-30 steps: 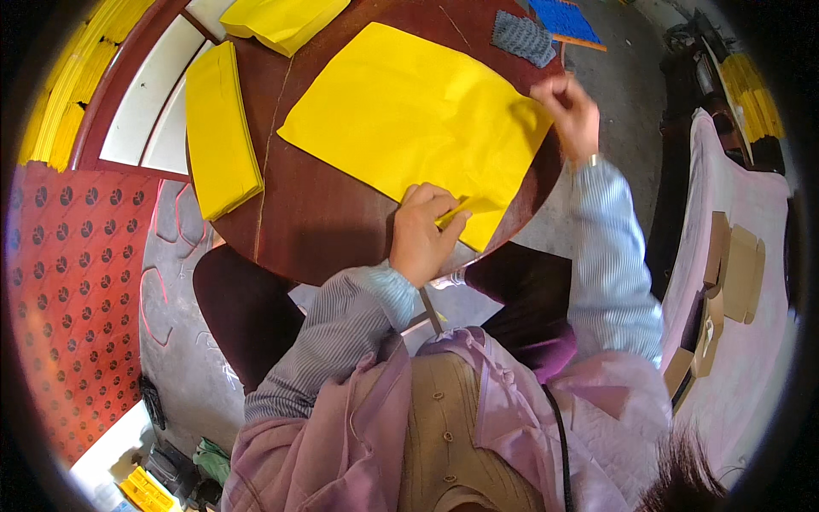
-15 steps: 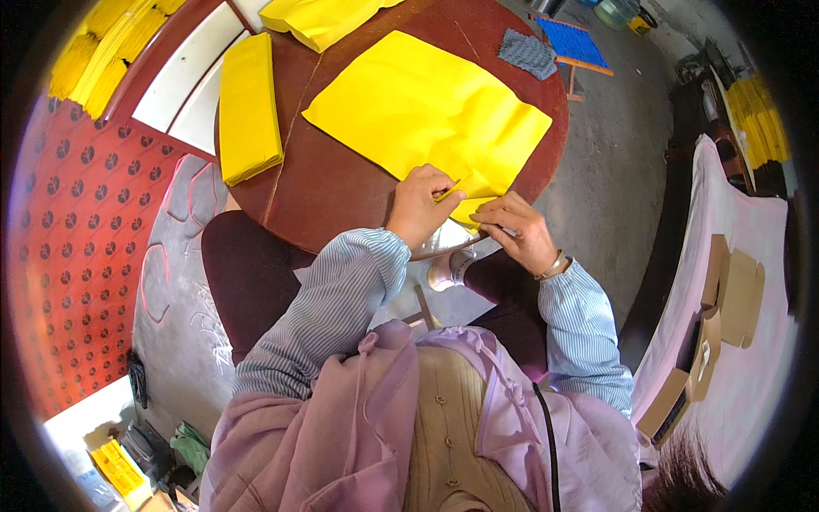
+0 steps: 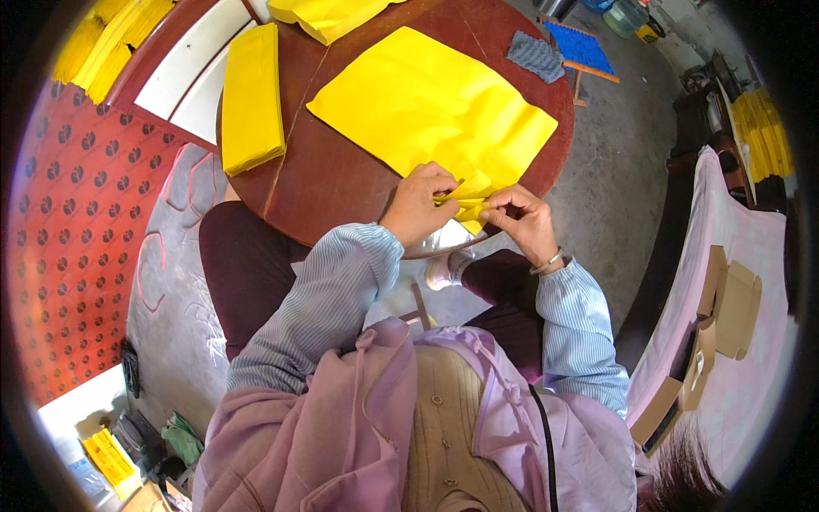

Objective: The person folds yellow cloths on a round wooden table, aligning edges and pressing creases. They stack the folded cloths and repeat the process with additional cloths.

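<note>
A large yellow sheet (image 3: 431, 98), of paper or thin fabric, lies across the round red-brown table (image 3: 320, 192). Its near corner is gathered into small pleats at the table's front edge. My left hand (image 3: 420, 203) pinches the gathered folds from the left, fingers closed and partly hidden by the knuckles. From the right, my right hand (image 3: 525, 224) grips the pleated edge between thumb and forefinger. The end of the gathered part pokes out between the two hands.
A stack of folded yellow sheets (image 3: 253, 102) lies on the table's left, with another yellow piece (image 3: 333, 15) at the far edge. A grey cloth (image 3: 536, 56) rests at the right rim. Beyond stands a blue-topped stool (image 3: 584, 47). Open cardboard boxes (image 3: 735, 309) lie on the covered surface at right.
The gathered corner shows more pleats than before. My right hand has shifted slightly right along the edge, and my left hand stays on the folds. The view has shifted a little.
</note>
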Available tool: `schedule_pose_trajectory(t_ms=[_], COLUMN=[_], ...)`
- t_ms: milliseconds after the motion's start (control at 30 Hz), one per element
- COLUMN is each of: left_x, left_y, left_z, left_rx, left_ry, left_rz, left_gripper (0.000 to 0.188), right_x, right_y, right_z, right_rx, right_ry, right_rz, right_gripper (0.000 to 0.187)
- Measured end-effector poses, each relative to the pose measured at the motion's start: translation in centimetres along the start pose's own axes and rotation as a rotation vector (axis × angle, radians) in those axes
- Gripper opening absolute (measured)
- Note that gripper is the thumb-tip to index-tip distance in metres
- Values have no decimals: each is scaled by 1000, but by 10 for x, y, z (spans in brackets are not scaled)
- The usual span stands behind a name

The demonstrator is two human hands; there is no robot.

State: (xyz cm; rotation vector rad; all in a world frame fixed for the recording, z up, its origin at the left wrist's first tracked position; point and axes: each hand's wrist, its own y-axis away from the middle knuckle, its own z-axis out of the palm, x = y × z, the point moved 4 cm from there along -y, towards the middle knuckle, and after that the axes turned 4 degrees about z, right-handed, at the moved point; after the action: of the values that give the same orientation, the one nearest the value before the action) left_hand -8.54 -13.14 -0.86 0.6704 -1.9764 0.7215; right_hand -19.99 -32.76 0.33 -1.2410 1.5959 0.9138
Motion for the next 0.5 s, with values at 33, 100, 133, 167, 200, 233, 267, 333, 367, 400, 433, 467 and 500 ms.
schedule_pose_trajectory(t_ms=[33,100,133,167,200,233,267,333,367,400,433,467,500], left_x=[1,3,4,5,6,6,6,4,3,2,2,2,3], left_y=[1,2,3,3,3,3,2,1,1,1,0,0,-1], left_z=[0,0,1,3,5,6,7,9,9,8,8,7,6], left_rx=[0,15,34,66,86,117,134,149,146,152,141,138,133], left_ry=[-11,-28,-50,-67,-81,-88,-89,-70,-51,-31,-41,-49,-53], left_rz=[17,43,33,33,20,14,-5,-52,-80,-110,-96,-84,-71], left_gripper=[27,29,28,28,27,25,24,22,22,21,22,22,22], right_x=[1,0,-1,-3,-5,-7,-9,-13,-14,-14,-16,-18,-18], right_y=[0,1,0,1,1,1,2,5,7,8,9,10,10], right_z=[1,1,3,4,5,5,6,5,5,6,5,5,5], right_rx=[3,11,25,41,53,68,78,92,97,95,90,79,65], right_ry=[-3,-13,-18,-24,-42,9,48,93,97,87,116,133,125], right_rz=[5,8,-9,-31,-54,-65,-76,-69,-52,-34,-53,-71,-91], right_gripper=[13,14,14,15,15,15,16,16,15,14,13,12,11])
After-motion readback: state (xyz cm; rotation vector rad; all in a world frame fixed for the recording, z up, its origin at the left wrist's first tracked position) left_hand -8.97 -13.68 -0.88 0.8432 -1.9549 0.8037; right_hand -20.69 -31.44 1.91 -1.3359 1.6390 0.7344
